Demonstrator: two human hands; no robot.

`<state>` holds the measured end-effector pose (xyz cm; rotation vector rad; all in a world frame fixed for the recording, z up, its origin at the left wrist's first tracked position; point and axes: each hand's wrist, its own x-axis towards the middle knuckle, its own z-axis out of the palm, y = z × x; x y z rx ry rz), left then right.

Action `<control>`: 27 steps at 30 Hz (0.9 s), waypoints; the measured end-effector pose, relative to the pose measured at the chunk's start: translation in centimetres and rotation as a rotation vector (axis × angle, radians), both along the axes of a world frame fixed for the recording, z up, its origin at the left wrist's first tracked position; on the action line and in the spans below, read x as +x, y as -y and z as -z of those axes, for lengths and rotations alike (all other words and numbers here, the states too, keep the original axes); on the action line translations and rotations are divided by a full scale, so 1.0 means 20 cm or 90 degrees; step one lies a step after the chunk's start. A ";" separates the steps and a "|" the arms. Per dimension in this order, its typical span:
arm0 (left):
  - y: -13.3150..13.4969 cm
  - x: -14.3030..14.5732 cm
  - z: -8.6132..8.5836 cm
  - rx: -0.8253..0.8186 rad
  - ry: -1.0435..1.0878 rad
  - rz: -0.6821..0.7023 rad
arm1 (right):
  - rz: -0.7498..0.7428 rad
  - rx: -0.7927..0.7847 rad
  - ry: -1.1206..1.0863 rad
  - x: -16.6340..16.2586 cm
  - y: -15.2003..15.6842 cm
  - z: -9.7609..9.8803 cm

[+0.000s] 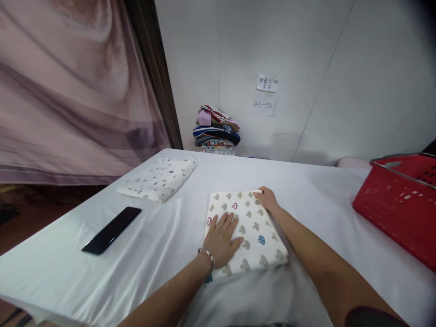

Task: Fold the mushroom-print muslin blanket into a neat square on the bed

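Observation:
A folded cream cloth with a mushroom print (250, 222) lies on the white-covered table (163, 254) in front of me. My left hand (222, 238) rests flat on its near left part, fingers spread, with a bracelet on the wrist. My right hand (267, 199) sits at the cloth's far right corner, fingers curled over the edge. A second folded cloth, white with a small grey print (158, 178), lies further back on the left.
A black phone (112, 230) lies on the table to the left. A red plastic basket (402, 204) stands at the right edge. A pile of folded clothes (217, 131) sits against the white wall behind the table, below two paper notes (266, 93). A pinkish curtain (75, 91) hangs at left.

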<state>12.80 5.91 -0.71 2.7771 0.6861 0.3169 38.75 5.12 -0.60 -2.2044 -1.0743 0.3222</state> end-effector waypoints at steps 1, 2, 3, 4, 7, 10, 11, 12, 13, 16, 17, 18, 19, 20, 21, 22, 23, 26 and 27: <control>0.00 0.00 0.00 0.000 0.001 0.000 | -0.003 0.000 -0.002 0.00 0.00 0.01; 0.00 0.00 0.01 0.000 0.004 0.001 | -0.009 0.001 -0.004 0.01 0.00 0.02; 0.00 0.00 0.01 0.000 0.007 0.002 | -0.013 0.002 -0.006 0.01 0.01 0.03; 0.00 -0.01 0.02 0.000 0.011 0.003 | -0.017 0.003 -0.008 0.01 0.01 0.03; 0.00 -0.01 0.02 -0.012 0.016 -0.001 | -0.022 -0.003 -0.025 0.03 0.03 0.05; -0.03 0.00 -0.02 -0.050 0.007 -0.003 | -0.027 -0.017 -0.045 0.04 0.03 0.04; -0.05 0.01 -0.04 -0.060 0.013 -0.014 | -0.027 -0.021 -0.051 0.03 0.04 0.03; -0.08 0.03 -0.06 -0.061 0.025 -0.031 | -0.027 -0.024 -0.047 0.02 0.04 0.01; -0.12 0.05 -0.08 -0.050 0.043 -0.052 | -0.029 -0.027 -0.025 0.00 0.04 -0.02; -0.24 0.14 -0.11 0.024 0.085 -0.110 | -0.082 -0.019 0.131 -0.13 0.05 -0.09; -0.28 0.17 -0.10 0.034 0.074 -0.128 | -0.120 -0.014 0.194 -0.17 0.05 -0.11; -0.31 0.19 -0.08 0.027 0.052 -0.147 | -0.165 -0.017 0.243 -0.22 0.06 -0.12; -0.34 0.21 -0.06 0.010 0.029 -0.163 | -0.208 -0.034 0.272 -0.26 0.06 -0.11; -0.36 0.22 -0.03 -0.009 0.009 -0.176 | -0.243 -0.064 0.287 -0.29 0.07 -0.10; -0.37 0.23 -0.01 -0.025 -0.004 -0.183 | -0.266 -0.099 0.293 -0.31 0.08 -0.07; -0.37 0.23 0.02 -0.033 -0.010 -0.185 | -0.275 -0.133 0.294 -0.32 0.08 -0.05; -0.37 0.23 0.03 -0.036 -0.014 -0.185 | -0.276 -0.158 0.293 -0.32 0.08 -0.02; -0.37 0.22 0.06 -0.030 -0.041 -0.190 | -0.272 -0.169 0.299 -0.30 0.07 0.03; -0.37 0.22 0.06 -0.028 -0.050 -0.192 | -0.272 -0.167 0.299 -0.30 0.06 0.04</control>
